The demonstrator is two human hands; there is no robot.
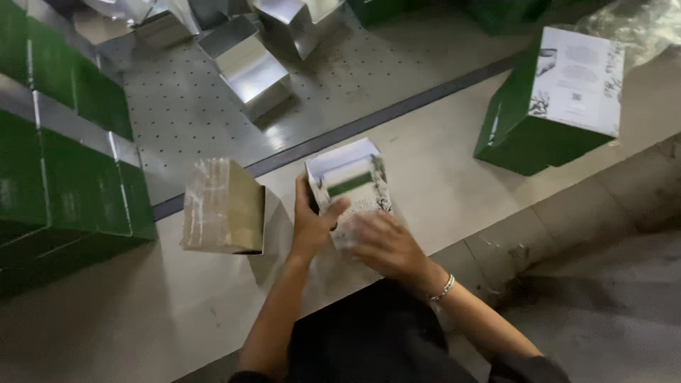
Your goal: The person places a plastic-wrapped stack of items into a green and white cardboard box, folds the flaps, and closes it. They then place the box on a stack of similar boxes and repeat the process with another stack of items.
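A small white carton with a green band (349, 177) stands tilted on the pale worktable (440, 177), its open top facing away from me. My left hand (312, 223) grips its left side, thumb across the printed front. My right hand (386, 245), with a bead bracelet at the wrist, presses against the carton's lower front where thin clear film shows; the hand is blurred.
A tan block wrapped in clear film (223, 207) sits just left of my hands. A green and white box (557, 99) stands at the right. Flat green cartons (64, 170) are stacked at the left. Silver boxes (252, 67) lie on a perforated metal surface beyond.
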